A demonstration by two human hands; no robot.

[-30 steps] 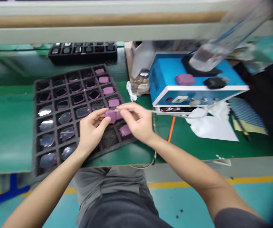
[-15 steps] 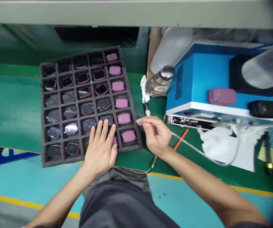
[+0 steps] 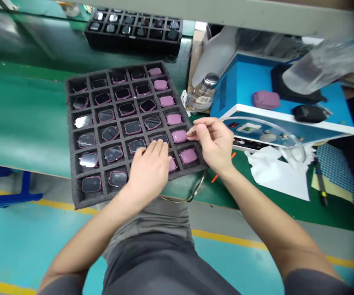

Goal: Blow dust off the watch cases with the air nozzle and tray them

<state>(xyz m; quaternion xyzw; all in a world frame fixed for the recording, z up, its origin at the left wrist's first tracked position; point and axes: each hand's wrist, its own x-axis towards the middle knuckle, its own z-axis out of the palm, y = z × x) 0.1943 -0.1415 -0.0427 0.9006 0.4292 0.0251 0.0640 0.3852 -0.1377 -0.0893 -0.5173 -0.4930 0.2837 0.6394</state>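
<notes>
A dark grey foam tray (image 3: 74, 176) holds watch cases in its compartments. Most show a dark face, such as the watch case (image 3: 133, 128); the right column holds plain purple pieces. My right hand (image 3: 215, 141) pinches the end of a thin clear tube (image 3: 256, 119) at the tray's right edge. Its tip is at or just beside a purple watch case (image 3: 179, 136); contact is hard to make out. My left hand (image 3: 149, 168) lies palm down over the front compartments, fingers bent close together near a dark-faced case (image 3: 161, 138). Its thumb is hidden.
Right of the tray stands a blue machine (image 3: 230, 88) with a purple case (image 3: 266, 99) and a black case (image 3: 309, 114) on top. A glass bottle (image 3: 202, 96) sits beside it. White paper (image 3: 287, 182) lies in front. Behind is another filled tray (image 3: 133, 43).
The view has shifted, bringing the rear tray into sight. My right hand has brought the tube tip in over the right column. My left fingers, spread before, are now bent and closer together.
</notes>
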